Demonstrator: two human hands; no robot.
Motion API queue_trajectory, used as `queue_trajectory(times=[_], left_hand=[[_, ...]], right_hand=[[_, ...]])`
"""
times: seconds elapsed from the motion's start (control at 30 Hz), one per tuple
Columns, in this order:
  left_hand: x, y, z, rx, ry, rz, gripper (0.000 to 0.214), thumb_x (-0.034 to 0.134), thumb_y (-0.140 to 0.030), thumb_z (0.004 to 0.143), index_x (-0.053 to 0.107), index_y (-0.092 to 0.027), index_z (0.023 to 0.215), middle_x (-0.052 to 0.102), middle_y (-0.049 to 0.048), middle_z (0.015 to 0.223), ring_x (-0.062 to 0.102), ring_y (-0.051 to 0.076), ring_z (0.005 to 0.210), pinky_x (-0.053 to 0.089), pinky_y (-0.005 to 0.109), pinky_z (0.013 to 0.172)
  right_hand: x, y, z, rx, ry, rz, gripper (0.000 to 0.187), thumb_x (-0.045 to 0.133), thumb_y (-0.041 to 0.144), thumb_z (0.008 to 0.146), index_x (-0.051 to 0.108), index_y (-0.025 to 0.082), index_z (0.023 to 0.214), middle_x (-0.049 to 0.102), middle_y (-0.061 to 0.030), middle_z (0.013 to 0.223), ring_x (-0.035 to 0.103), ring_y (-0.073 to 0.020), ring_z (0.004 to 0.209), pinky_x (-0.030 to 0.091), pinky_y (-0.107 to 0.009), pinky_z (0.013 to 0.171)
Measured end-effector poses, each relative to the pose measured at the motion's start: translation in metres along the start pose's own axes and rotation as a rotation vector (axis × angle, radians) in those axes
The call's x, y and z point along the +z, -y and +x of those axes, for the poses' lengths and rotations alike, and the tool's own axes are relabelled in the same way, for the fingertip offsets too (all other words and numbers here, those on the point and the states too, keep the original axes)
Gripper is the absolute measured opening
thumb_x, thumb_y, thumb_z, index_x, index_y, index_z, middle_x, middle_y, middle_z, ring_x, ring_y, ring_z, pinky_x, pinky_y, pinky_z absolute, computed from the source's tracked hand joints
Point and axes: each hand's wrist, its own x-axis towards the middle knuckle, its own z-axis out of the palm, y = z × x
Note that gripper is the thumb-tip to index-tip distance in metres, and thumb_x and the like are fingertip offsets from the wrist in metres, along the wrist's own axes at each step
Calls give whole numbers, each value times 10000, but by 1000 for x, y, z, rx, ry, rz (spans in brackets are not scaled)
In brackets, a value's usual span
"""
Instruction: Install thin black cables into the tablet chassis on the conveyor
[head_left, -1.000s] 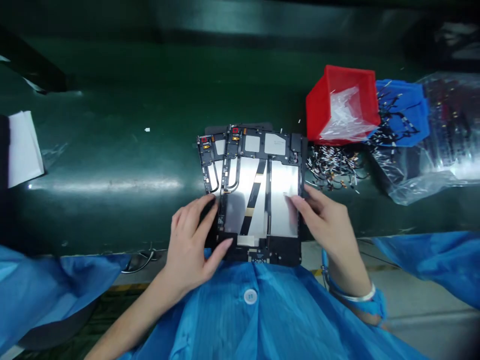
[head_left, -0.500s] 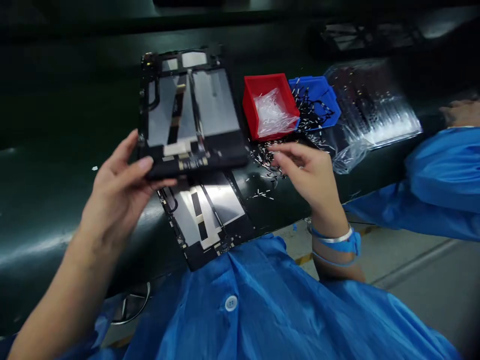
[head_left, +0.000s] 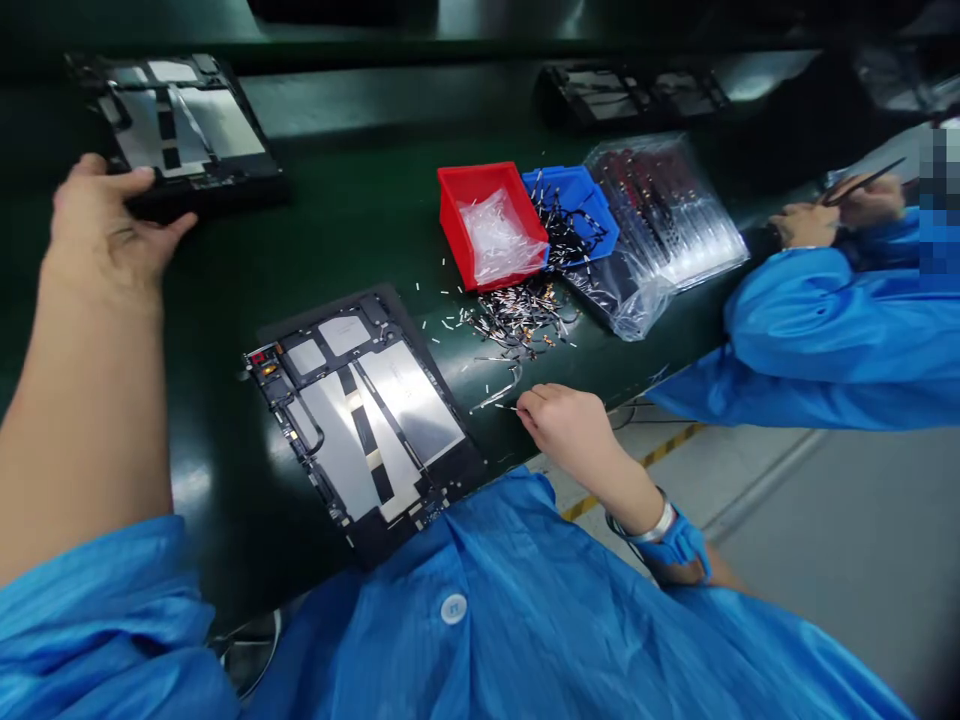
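1. The left hand, at far left, is spread over the near edge of a black tablet frame, with the fingers on its rim and the thumb stretched out along it. That frame is raised slightly or resting on the surface; the hand hides its near left corner.
2. The right hand has its fingertips drawn together at a thin metal-ended cable sliver on the surface. Whether they actually pinch it is hard to make out.
3. A second tablet frame lies flat and tilted between the hands, with silver panels and black ribbon strips. Its near corner is tucked under the blue smock.
4. A blue strap and silver band circle the right wrist.
5. Farther right, a loose heap of small cables spills in front of a red bin holding clear wrap. A blue bin and a clear plastic bag stand just beside it.
6. At right, a co-worker's hands hold tweezers above the surface, one blue sleeve reaching in.
7. The dark green surface runs across the scene, with blurred frames along its far side. A grey floor with a yellow line shows at near right.
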Motion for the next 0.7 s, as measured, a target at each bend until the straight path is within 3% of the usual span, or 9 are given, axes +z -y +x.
queue_trajectory(times=[0.03,0.07,0.1,0.2,0.27,0.33,0.43,0.53,0.7], left_hand=[[-6,-13,-4,-266,48,-23,305,502,-191,932,371,-250,1201,563,-234,1119,615,42,1089,610,293,833],[-13,-26,-9,-408,47,-34,441,517,-139,921,301,-252,1289,516,-224,1216,535,54,1214,548,326,959],[-19,-39,-17,-430,33,-34,560,543,-81,900,240,-238,1345,463,-216,1297,401,55,1333,429,322,1089],[-29,-66,-51,-216,31,-9,627,575,23,854,256,-117,1375,372,-139,1436,228,58,1418,173,281,1213],[-32,-78,-84,-64,127,-55,552,662,-46,815,417,-132,1302,486,-125,1364,378,90,1342,273,313,1188],[-32,-91,-121,196,343,-198,448,729,-205,791,553,-151,1199,580,-51,1295,493,178,1247,442,355,1065],[-35,-113,-173,474,669,-375,306,649,-334,841,650,-160,1092,563,64,1346,542,231,1207,523,326,900],[-39,-131,-204,536,856,-425,250,571,-285,867,678,-167,1060,624,87,1269,592,218,1143,524,330,863],[-43,-136,-214,424,985,-400,243,534,-222,870,693,-164,1044,716,68,1045,659,197,966,523,326,826]], right_hand=[[-1,1,0,3,16,-8,216,499,80,860,687,141,773,706,-99,755,640,-193,727,306,-299,555],[-1,2,-1,9,26,-14,217,493,73,854,689,136,783,708,-105,761,643,-196,729,302,-300,553],[-2,2,-1,14,34,-18,215,492,66,844,690,132,793,710,-109,767,647,-198,732,299,-301,551],[-10,0,1,8,67,-22,201,504,64,811,692,134,807,714,-104,772,652,-202,738,294,-299,549],[-21,-3,6,0,76,-43,195,508,71,800,692,134,819,717,-106,791,654,-209,759,296,-301,557],[-31,-6,11,1,82,-82,195,511,65,791,691,126,835,719,-116,825,654,-217,776,294,-306,560],[-37,-9,12,-21,97,-114,174,535,60,790,688,127,839,722,-112,853,653,-218,787,296,-306,560],[-23,-11,1,-128,64,-71,103,599,91,792,682,149,815,716,-78,823,644,-202,785,326,-291,577],[21,-14,-23,-201,-188,-24,167,557,106,843,642,160,709,656,-37,696,593,-158,678,368,-270,583]])
